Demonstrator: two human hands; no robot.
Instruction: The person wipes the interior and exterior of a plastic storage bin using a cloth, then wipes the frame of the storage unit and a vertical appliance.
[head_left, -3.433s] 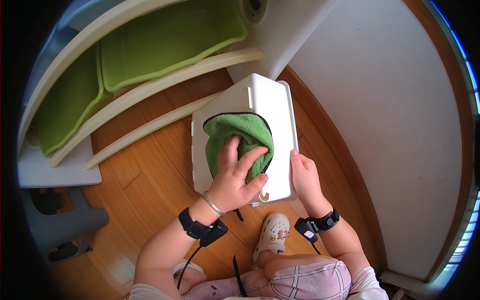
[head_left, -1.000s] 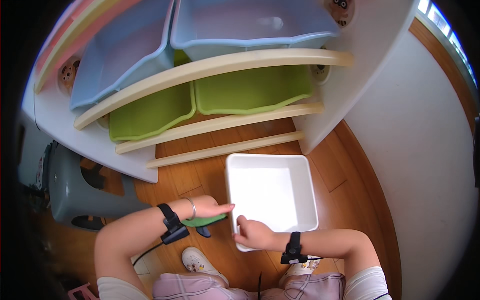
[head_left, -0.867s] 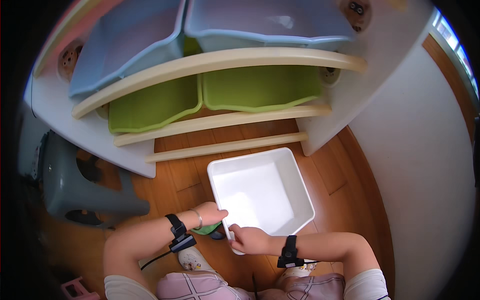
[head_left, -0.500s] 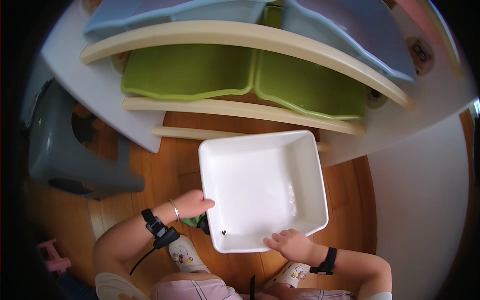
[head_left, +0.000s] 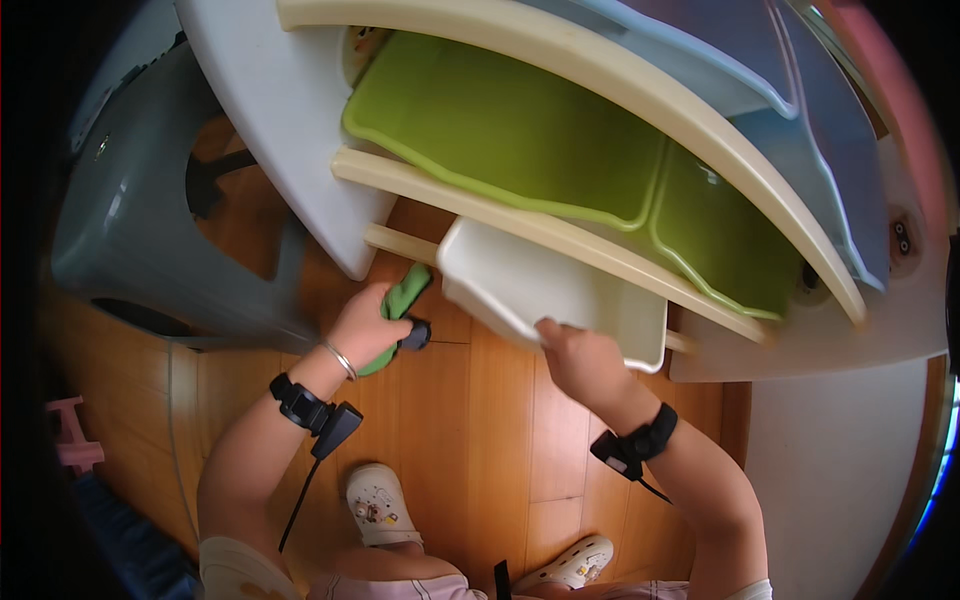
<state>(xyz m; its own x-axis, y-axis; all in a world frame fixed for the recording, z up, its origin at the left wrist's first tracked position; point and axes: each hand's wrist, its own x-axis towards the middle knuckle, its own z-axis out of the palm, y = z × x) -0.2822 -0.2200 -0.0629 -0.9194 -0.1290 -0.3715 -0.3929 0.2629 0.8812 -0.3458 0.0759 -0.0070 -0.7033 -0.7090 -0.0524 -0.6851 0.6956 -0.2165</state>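
The white bin (head_left: pixel 486 300) sits partly within the lowest level of a toy storage rack, under a cream rail. My right hand (head_left: pixel 585 368) is closed on its near rim, thumb and fingers at the edge. To the left of the bin, my left hand (head_left: pixel 362 328) is wrapped round a green cloth-like thing (head_left: pixel 404 293) with a dark blue or black piece sticking out beside the thumb. What exactly it is, I cannot make out. That hand is apart from the bin.
Green bins (head_left: pixel 520 130) fill the level above, and blue bins (head_left: pixel 690 50) the top one. A cream rail (head_left: pixel 540 222) crosses over the white bin. A grey plastic stool (head_left: pixel 130 230) stands left; a pink plastic item (head_left: pixel 75 435) lies beyond. My shoes are on the wooden floor (head_left: pixel 450 430).
The white bin has gone from in front of me forward into the rack's lowest level. My left hand has let go of its rim and still holds the green thing. The view has shifted left.
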